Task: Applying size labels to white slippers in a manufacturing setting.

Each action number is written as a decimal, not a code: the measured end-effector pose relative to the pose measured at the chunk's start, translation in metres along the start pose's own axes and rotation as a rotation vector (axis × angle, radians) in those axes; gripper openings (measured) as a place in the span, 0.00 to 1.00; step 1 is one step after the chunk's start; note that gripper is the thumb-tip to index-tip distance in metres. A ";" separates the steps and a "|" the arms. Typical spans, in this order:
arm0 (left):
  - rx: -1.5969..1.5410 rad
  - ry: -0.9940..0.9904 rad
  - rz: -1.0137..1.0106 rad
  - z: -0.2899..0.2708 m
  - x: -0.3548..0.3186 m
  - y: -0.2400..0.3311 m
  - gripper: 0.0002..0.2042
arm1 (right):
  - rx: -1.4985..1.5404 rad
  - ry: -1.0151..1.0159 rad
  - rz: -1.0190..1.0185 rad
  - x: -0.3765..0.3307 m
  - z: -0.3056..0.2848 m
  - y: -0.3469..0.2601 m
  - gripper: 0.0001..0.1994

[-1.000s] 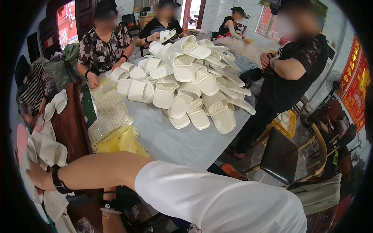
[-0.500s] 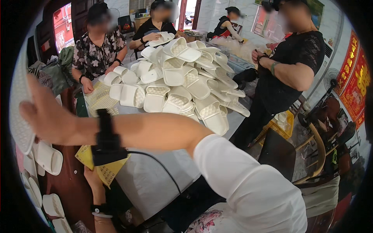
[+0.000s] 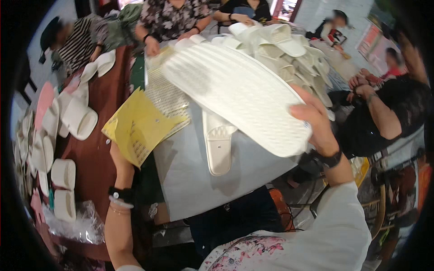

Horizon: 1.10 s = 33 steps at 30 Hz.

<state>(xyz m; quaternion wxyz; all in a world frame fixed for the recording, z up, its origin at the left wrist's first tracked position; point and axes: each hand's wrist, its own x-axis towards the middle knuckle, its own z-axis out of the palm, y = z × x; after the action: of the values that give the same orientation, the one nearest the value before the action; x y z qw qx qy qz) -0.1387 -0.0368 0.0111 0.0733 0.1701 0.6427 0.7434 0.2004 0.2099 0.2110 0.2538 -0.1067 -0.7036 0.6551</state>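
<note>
My right hand [image 3: 315, 118] grips a white slide slipper [image 3: 239, 97] by one end, thumb on its ridged sole. The slipper is held over the grey-covered table [image 3: 190, 189], sole toward me. My left hand [image 3: 120, 156] is closed on a yellow sticker sheet [image 3: 135, 128], which covers most of its fingers. Below the held slipper, another white slipper [image 3: 219, 151] lies on the grey cover with its footbed up. More yellowish sheets [image 3: 169, 83] lie beyond the sticker sheet, partly behind the held slipper.
A heap of white slippers [image 3: 289, 45] covers the far table. Several slippers [image 3: 80, 116] and a clear plastic bag [image 3: 83, 226] sit on the brown table [image 3: 106, 99] at left. Other people stand or sit around, one in black [image 3: 384, 113] at right.
My right hand has swung from the far left to the right, bringing the slipper over the grey table. The view has turned left. My left hand still holds the yellow sheet.
</note>
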 end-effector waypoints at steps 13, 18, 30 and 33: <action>-0.249 -0.141 0.024 0.028 -0.023 0.035 0.17 | -1.113 -0.061 -0.239 -0.052 0.007 0.054 0.28; -0.331 -0.108 -0.024 0.022 -0.020 0.037 0.17 | -1.248 -0.055 -0.315 -0.064 0.068 0.079 0.30; -0.300 -0.149 -0.138 -0.017 -0.009 -0.008 0.18 | -0.792 -0.203 -0.166 -0.034 0.115 0.166 0.20; -0.318 -0.275 -0.233 -0.026 -0.003 -0.027 0.19 | -1.007 0.063 -0.235 0.001 0.077 0.178 0.26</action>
<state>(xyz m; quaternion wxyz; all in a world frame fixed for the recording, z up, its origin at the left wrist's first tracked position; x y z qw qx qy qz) -0.1480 -0.0577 -0.0193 0.2711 0.1806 0.5168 0.7917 0.1292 0.1651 0.0360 0.2639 -0.1558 -0.9309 0.1989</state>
